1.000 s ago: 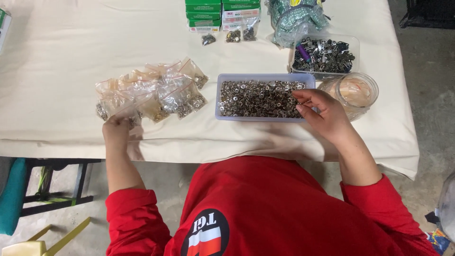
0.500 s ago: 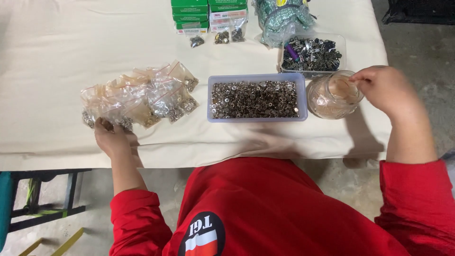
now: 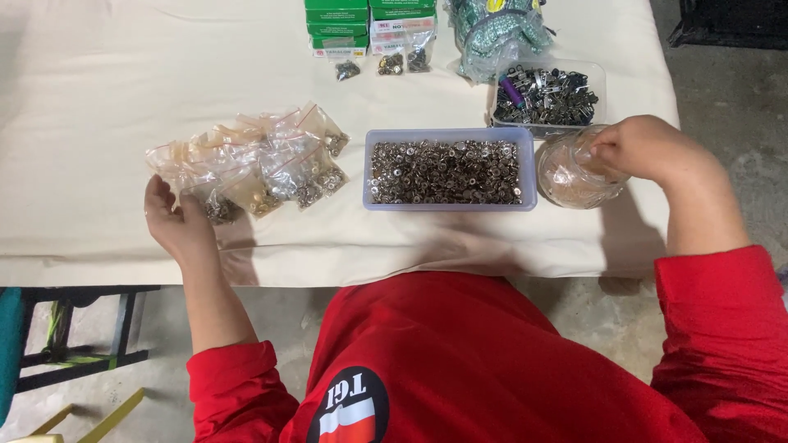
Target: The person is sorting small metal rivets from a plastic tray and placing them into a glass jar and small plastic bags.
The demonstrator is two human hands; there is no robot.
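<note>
My left hand (image 3: 176, 226) rests on the cream tablecloth at the near-left corner of a pile of small clear plastic bags (image 3: 263, 164) that hold metal pieces. Its thumb and fingers curl around the nearest bag (image 3: 215, 207). My right hand (image 3: 640, 148) reaches over a round clear container (image 3: 566, 176) at the right, with its fingertips dipped inside. What the fingers hold is hidden. Between the hands stands a rectangular clear tray (image 3: 450, 172) full of small metal fasteners.
At the far side lie a clear tray of dark metal clips (image 3: 546, 94), a bag of teal items (image 3: 501, 29), stacked green boxes (image 3: 369, 20) and three tiny bags (image 3: 386, 64). The table's near edge (image 3: 410, 275) runs just past my red-sleeved arms.
My right hand left the fastener tray, swung right and now dips into the round container. My left hand stayed at the pile of bags, shifting slightly.
</note>
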